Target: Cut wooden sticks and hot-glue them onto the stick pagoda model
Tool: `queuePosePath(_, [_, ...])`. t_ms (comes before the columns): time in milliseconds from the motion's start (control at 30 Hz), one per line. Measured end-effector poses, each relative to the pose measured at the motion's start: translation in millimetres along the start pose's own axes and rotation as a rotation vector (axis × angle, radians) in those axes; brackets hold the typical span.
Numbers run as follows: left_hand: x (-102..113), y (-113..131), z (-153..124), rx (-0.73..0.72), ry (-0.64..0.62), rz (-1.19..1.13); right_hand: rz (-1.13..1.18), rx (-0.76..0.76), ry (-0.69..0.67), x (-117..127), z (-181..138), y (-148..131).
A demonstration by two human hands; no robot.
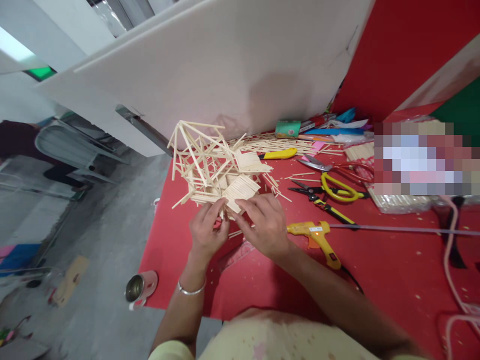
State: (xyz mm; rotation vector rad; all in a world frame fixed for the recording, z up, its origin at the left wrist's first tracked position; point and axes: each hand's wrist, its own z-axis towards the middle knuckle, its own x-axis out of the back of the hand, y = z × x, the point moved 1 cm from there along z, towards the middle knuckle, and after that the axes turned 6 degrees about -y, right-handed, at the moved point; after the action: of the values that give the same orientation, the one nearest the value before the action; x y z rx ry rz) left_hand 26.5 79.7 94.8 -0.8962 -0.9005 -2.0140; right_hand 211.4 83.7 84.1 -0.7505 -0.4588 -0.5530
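Note:
A model built of thin wooden sticks point(202, 162) stands on the red table, with an open stick frame at its left and flat stick panels at its right. My left hand point(208, 227) pinches the near edge of a stick panel point(242, 191), thumb and fingers closed together. From the right, my right hand point(264, 222) grips the same panel's near edge between thumb and fingertips. The panel lies tilted against the model; whether it is fixed there I cannot tell. To the right of my right hand lies a yellow hot glue gun point(315, 235) with a long glue stick in its back.
Right of the model lie a yellow utility knife point(279, 154), red-handled scissors point(337, 169) and yellow-black pliers point(322, 205). Loose sticks point(262, 145) are strewn along the white board point(210, 65). A mug point(141, 287) stands at the table's left front corner. A clear ruler point(236, 256) lies near my wrists.

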Motion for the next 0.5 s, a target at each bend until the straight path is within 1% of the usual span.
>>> queuePosePath(133, [0.5,1.2,1.1,-0.016,0.011,-0.007,0.002,-0.002,-0.004,0.0,0.2,0.0])
queuePosePath(500, [-1.4,-1.8,-2.0,0.000,0.011,-0.011,-0.011,0.009,0.010,1.5,1.6,-1.4])
